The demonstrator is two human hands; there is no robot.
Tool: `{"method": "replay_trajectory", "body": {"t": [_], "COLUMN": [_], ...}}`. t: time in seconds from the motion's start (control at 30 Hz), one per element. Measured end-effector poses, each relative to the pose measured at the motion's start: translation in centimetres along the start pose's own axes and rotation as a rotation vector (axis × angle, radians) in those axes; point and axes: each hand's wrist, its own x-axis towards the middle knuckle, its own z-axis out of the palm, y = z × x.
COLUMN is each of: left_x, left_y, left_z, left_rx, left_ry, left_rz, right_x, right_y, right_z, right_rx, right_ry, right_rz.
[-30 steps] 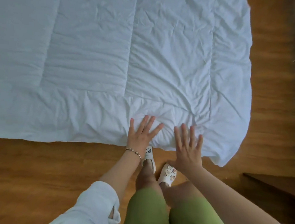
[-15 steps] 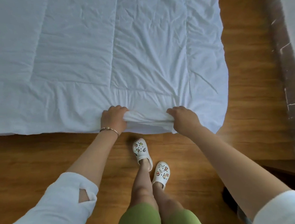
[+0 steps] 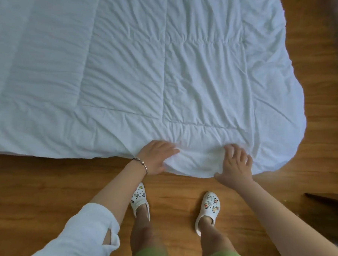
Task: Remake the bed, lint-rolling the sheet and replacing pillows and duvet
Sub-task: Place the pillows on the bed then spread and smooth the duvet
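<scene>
At the duvet (image 3: 162,79) edge, left hand (image 3: 156,159) and right hand (image 3: 235,161) rest flat, fingers released.

I am standing in a home bedroom: a white quilted duvet (image 3: 161,70) is lying ahead of my hands, wooden floor (image 3: 41,187) running beneath them.

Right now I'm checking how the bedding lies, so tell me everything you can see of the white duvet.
The duvet is white, soft-looking quilted fabric, stitched into large panels and creased all over. It lies spread flat, filling most of the view, its near edge and rounded right corner overhanging the wooden floor. The left hand and right hand both rest on its near edge, where the cloth bunches between them.
</scene>
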Motion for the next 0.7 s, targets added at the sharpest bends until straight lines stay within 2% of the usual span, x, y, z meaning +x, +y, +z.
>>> {"method": "replay_trajectory", "body": {"t": [0.07,0.17,0.27,0.33,0.4,0.47,0.57,0.63,0.7], "left_x": [-2.3,-5.8,-9.1,-11.2,-12.9,-14.5,-16.5,-17.4,-17.9], "left_y": [-3.5,-9.5,-15.3,-18.8,-21.9,-24.2,-26.0,-26.9,-27.3], "left_z": [1.0,2.2,3.2,3.6,3.8,3.4,2.1,1.3,0.4], "left_rx": [0.083,0.199,0.208,0.189,0.194,0.224,0.2,0.031,-0.224], "left_ry": [0.048,0.052,0.137,0.131,0.141,0.128,0.1,0.19,0.241], "left_rz": [0.015,-0.074,-0.222,-0.346,-0.428,-0.46,-0.419,-0.414,-0.486], "right_x": [-0.5,0.2,0.8,1.1,1.7,2.6,3.2,3.1,2.8], "right_y": [-4.1,-11.6,-20.6,-26.5,-30.9,-33.4,-33.4,-32.9,-32.9], "right_z": [1.1,1.9,2.2,2.7,2.8,1.7,-0.9,-2.7,-3.8], "right_rx": [0.049,0.068,0.016,-0.089,-0.192,-0.221,-0.231,-0.192,-0.156], "right_ry": [0.131,0.287,0.29,0.244,0.213,0.214,0.194,0.183,0.177], "right_rz": [-0.107,-0.27,-0.387,-0.482,-0.49,-0.399,-0.412,-0.404,-0.378]}}
